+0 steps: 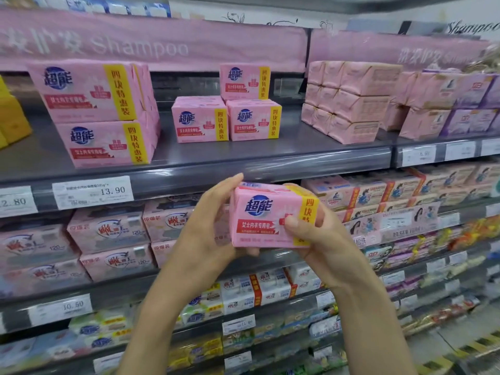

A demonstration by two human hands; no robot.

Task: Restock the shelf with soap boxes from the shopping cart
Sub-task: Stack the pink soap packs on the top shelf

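Holds a pink soap box (pixel 267 217) in the air just below the front lip of the grey shelf (pixel 243 161), label outward, likely to match it to the same brand above; cups its left end in the left hand (pixel 208 226), fingers reaching up behind, thumb tucked beneath; clamps its right end with the right hand (pixel 316 239), thumb on the front, fingers curled behind; probably shares the grip for a level lift; leaves bare shelf before the three matching boxes (pixel 227 115) and beside the left stack (pixel 94 112), the natural gap; shows no shopping cart.
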